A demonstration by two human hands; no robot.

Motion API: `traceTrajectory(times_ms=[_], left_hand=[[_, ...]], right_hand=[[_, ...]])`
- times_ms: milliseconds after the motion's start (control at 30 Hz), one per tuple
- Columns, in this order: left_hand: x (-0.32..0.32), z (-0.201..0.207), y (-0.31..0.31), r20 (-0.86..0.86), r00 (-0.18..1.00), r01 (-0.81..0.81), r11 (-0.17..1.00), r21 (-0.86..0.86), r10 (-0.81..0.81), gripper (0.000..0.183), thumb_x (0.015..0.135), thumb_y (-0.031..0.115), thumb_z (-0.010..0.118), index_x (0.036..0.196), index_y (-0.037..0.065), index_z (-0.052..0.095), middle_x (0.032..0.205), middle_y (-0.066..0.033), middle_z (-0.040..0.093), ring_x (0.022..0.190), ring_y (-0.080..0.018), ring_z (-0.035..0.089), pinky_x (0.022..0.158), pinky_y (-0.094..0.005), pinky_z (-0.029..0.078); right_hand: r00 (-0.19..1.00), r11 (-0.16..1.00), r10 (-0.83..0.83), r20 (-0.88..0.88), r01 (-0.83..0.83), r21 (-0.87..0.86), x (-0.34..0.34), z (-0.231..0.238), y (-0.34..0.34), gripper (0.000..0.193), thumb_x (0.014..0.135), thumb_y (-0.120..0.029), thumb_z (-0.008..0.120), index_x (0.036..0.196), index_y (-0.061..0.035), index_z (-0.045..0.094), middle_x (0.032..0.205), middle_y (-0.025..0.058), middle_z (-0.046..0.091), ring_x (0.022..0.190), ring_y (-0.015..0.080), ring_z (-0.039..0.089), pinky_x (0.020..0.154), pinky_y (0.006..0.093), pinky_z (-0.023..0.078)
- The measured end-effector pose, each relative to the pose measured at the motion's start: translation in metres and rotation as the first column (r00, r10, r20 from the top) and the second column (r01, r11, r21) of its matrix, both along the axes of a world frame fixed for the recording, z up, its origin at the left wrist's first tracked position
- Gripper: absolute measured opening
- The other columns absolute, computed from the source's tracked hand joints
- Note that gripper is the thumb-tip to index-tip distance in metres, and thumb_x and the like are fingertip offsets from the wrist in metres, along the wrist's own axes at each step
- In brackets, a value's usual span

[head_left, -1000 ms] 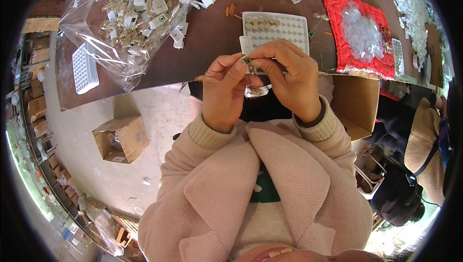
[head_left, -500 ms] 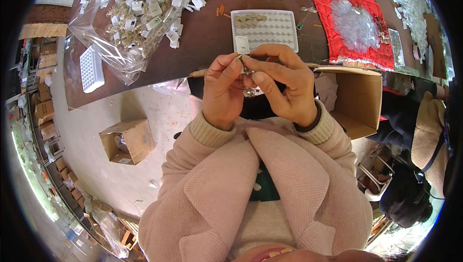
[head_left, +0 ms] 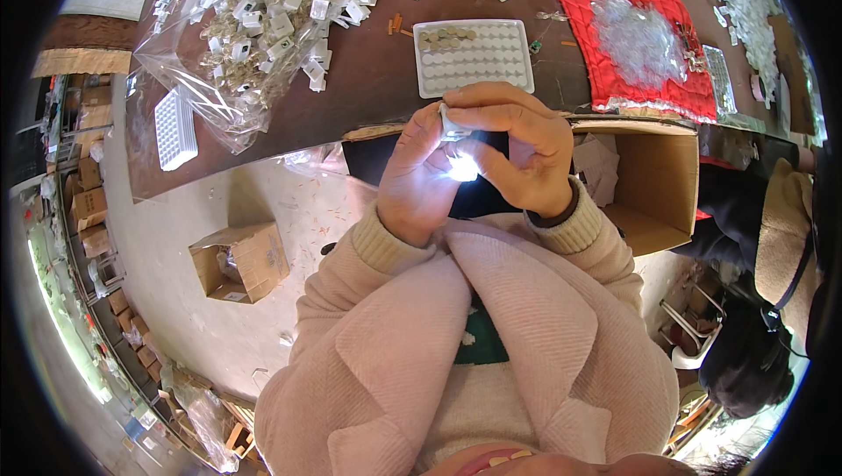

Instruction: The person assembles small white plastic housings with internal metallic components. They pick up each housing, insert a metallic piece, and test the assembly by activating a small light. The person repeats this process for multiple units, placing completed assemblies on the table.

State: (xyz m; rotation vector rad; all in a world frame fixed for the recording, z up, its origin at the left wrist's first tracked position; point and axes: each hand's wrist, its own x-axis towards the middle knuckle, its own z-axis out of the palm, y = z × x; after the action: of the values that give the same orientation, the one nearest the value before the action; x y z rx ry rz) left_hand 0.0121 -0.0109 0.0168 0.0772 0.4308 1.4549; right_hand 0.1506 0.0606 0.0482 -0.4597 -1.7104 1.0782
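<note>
Grip closed: left hand (head_left: 410, 176) and right hand (head_left: 529, 153) pinch 1 small, white, boxy plastic casing (head_left: 453, 130), bright light (head_left: 463, 166) at its 6 o'clock. Rectangular white plastic tray (head_left: 482, 60) lies at 12 o'clock. Advisable: even, gentle fingertip pressure.

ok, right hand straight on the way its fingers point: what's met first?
Likely the small white piece at the fingertips of the right hand, then the left hand gripping it opposite; exact depth is unclear.
</note>
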Motion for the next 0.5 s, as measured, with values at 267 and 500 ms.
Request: traceTrajectory(times_ms=[267, 500], left_hand=[[0.011, -0.002, -0.002, -0.029, 0.999, 0.017, 1.0, -0.012, -0.017, 0.046, 0.102, 0.035, 0.059, 0.14, 0.009, 0.052, 0.125, -0.0019, 0.061, 0.111, -0.0129, 0.057, 0.097, -0.0314, 0.048], [0.022, -0.004, 0.0, 0.014, 1.0, 0.006, 0.999, 0.051, -0.007, 0.043, 0.101, 0.034, 0.062, 0.134, 0.009, 0.052, 0.126, -0.0015, 0.06, 0.116, -0.016, 0.058, 0.103, -0.0323, 0.049]], right_hand=[[0.994, 0.982, -0.109, -0.009, 0.109, 0.153, -0.004, -0.004, -0.003, 0.026, 0.075, 0.012, 0.068, 0.097, -0.0002, 0.072, 0.108, 0.0147, 0.07, 0.097, 0.0257, 0.07, 0.084, 0.0324, 0.057], [0.98, 0.94, -0.18, 0.087, 0.145, 0.308, 0.018, -0.012, -0.003, 0.035, 0.079, 0.004, 0.073, 0.113, -0.0004, 0.072, 0.121, 0.0204, 0.068, 0.111, 0.0357, 0.067, 0.094, 0.0411, 0.053]])
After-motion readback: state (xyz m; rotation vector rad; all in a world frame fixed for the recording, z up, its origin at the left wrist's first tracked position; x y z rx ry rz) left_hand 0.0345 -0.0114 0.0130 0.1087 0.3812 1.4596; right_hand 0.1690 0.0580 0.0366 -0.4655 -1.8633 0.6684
